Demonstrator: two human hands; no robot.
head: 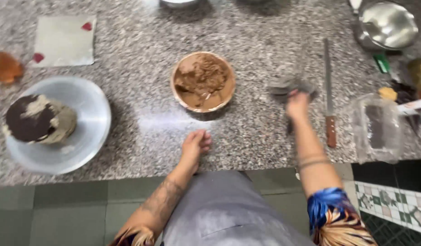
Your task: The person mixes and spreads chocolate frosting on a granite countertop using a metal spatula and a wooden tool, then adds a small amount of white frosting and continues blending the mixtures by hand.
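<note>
Left hand [195, 145]: palm down, fingers loosely curled, thumb side toward the middle, closed on nothing.
Left forearm: bare and tattooed, angling from lower left up to the wrist, elbow bent out low.
Right hand [297, 105]: farther forward than the left hand, blurred, fingers closed in a grip.
Right forearm: bare, thin bands around it, running from the patterned sleeve at the lower right straight up to the wrist.

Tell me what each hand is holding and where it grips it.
The right hand clutches a blurred grey cloth-like thing by its near edge; what it is exactly cannot be told. The left hand holds nothing and rests on the granite counter.
</note>
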